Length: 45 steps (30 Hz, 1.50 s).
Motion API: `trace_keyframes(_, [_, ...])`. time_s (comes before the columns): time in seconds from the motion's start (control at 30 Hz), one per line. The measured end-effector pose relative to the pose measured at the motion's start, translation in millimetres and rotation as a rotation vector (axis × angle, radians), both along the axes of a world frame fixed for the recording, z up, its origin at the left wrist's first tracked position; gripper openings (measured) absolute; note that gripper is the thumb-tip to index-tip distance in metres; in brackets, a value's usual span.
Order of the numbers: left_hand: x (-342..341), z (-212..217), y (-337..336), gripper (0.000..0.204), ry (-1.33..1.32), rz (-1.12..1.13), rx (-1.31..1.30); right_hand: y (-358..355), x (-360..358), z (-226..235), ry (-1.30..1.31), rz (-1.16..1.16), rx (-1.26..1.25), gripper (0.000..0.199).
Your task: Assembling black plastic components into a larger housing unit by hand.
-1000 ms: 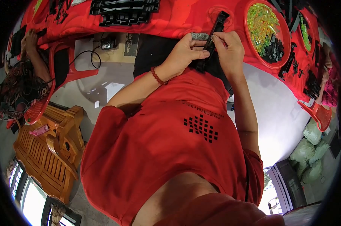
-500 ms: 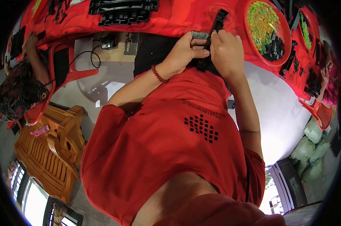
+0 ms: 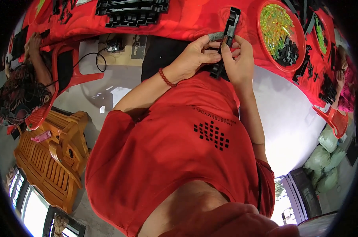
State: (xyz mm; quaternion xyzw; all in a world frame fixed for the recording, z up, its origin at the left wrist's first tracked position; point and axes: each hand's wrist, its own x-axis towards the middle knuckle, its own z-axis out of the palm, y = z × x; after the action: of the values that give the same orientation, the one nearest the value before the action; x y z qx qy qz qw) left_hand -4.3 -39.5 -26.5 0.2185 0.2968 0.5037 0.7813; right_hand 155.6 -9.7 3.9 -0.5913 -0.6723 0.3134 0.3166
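A long, narrow black plastic part point(image 3: 231, 24) with notched ends is held slantwise between my hands, above the near edge of the red-covered table. My left hand point(image 3: 196, 56) pinches its middle from the left, with a grey sleeve point(image 3: 215, 36) on one finger. My right hand point(image 3: 242, 59) grips it from the other side, the thumb lying on its face and the fingers curled behind. Its far end points away over the table, and its lower end hangs by my shirt. Whether a smaller piece sits between my fingertips is too hidden to make out.
Similar black parts point(image 3: 131, 12) lie in a row at the far left. At right, a red basin point(image 3: 281, 68) holds yellow-green clear pieces and black pieces. Other people's hands point(image 3: 33, 42) work at the table's sides. A red chair point(image 3: 70, 83) stands at left, near a wooden bench point(image 3: 48, 166).
The black part has been turned so its notched face shows more. My right hand has shifted from a closed grip over it to a thumb-and-finger hold beside it.
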Motion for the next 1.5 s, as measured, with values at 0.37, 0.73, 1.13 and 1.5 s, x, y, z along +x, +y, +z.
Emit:
trace_keyframes(0.37, [-0.9, -1.9, -1.0, 0.063, -0.050, -0.198, -0.093, 2.9, -1.1, -10.6, 0.094, -0.033, -0.113, 0.047])
trace_keyframes(0.73, [-2.2, -8.4, -2.0, 0.064, 0.004, -0.212, -0.023, 4.5, 1.5, -8.9, 0.141, -0.010, -0.249, 0.045])
trace_keyframes(1.13, [1.5, -2.6, -0.7, 0.060, 0.135, -0.265, 0.011, -0.9, 3.0, 1.9, 0.263, -0.019, -0.267, 0.034])
trace_keyframes(1.5, [3.6, -7.2, -5.5, 0.056, 0.201, -0.243, 0.103, 0.3, 4.1, -0.7, 0.352, -0.041, -0.320, 0.028])
